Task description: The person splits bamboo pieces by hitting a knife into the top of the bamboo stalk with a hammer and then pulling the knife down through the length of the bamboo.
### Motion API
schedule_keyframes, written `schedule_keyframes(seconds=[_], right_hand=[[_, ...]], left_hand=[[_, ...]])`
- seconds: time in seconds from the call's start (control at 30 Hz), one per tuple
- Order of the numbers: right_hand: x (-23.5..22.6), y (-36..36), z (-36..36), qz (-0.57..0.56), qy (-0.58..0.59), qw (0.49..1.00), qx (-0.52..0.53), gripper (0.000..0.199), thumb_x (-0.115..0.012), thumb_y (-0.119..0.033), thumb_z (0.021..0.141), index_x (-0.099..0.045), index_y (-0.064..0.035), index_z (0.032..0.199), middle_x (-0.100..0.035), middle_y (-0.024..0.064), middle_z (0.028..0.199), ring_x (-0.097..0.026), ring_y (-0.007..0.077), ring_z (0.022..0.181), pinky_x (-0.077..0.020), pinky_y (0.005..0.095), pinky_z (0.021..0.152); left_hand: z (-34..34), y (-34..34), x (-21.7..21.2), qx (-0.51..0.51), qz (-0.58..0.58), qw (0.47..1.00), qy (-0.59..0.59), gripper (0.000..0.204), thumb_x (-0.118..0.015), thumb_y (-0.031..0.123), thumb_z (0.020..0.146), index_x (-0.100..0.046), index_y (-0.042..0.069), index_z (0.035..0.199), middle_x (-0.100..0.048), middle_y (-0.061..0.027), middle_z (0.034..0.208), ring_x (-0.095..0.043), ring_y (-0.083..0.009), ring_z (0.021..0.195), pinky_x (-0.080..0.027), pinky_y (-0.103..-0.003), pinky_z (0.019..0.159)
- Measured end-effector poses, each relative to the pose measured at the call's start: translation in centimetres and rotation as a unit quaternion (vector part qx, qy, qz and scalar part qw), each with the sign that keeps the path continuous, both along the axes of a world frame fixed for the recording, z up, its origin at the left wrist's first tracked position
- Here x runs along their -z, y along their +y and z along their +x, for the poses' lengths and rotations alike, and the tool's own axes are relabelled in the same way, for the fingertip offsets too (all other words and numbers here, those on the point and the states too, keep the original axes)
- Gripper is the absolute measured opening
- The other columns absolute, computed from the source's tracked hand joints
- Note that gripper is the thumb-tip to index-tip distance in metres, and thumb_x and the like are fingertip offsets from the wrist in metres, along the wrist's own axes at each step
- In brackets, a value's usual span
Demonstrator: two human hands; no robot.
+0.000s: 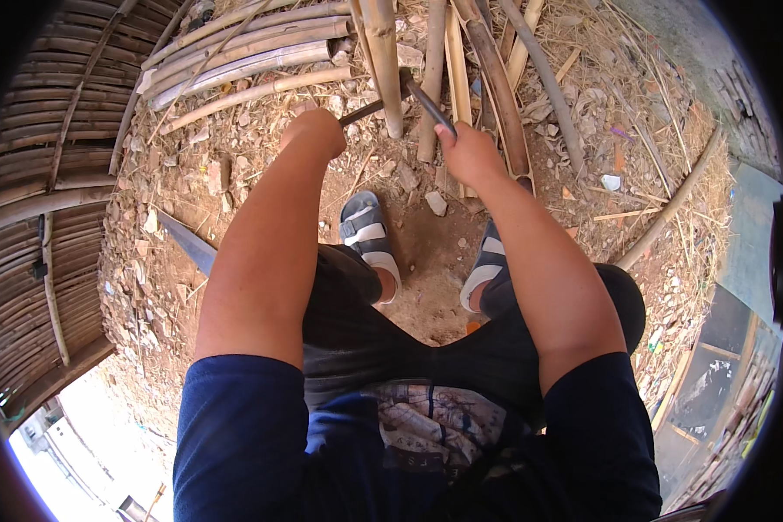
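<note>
My left hand (313,135) is closed around one end of a dark, narrow bar-like tool (362,113), which reaches right to a bamboo pole (380,61). Whether its far end bites into the pole or passes behind it cannot be made out. A hammer (429,108) is gripped in my right hand (471,155). Its dark head lies close to the pole's right side, pointing away from me. The pole stands roughly upright between both hands, and its upper part leaves the picture at the top.
Cut bamboo lengths (261,52) lie at the far left, and split bamboo pieces (496,87) at the far right. A grey, tapered blade (187,244) shows beside my left forearm. My sandalled feet (370,230) rest on dirt strewn with stones and straw. A bamboo-slat wall (43,174) rises at left.
</note>
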State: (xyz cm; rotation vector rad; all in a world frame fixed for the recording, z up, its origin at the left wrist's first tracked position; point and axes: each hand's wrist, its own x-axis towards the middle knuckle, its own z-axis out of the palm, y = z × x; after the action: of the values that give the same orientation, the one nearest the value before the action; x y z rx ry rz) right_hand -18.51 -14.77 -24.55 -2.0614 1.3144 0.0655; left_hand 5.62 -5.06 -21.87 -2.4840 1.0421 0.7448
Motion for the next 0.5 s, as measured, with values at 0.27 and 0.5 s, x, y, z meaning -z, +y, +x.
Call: schedule_keyframes(seconds=[0.27,0.5], right_hand=[[-3.4,-1.7,1.1,-0.070,-0.153,0.979,0.117,0.058,-0.043,-0.051,0.107,-0.065,0.0031,0.100,-0.070,0.0296,0.090,-0.067,0.0497,0.093,-0.0513,0.0546,0.083],[2.8,-1.1,0.3,-0.038,-0.117,0.989,0.079,0.057,-0.042,-0.050,0.107,-0.067,0.0006,0.104,-0.071,0.0290,0.098,-0.067,0.0497,0.098,-0.0506,0.0559,0.089]], left_hand=[[1.1,1.1,1.8,0.014,-0.002,1.000,0.007,0.033,-0.063,0.018,0.088,-0.075,0.003,0.115,-0.075,-0.0194,0.114,-0.073,-0.0344,0.107,-0.058,-0.043,0.092],[0.8,0.4,3.9,-0.010,-0.006,0.999,-0.032,0.034,-0.064,0.020,0.090,-0.075,0.005,0.118,-0.073,-0.0178,0.120,-0.072,-0.0329,0.111,-0.058,-0.043,0.093]])
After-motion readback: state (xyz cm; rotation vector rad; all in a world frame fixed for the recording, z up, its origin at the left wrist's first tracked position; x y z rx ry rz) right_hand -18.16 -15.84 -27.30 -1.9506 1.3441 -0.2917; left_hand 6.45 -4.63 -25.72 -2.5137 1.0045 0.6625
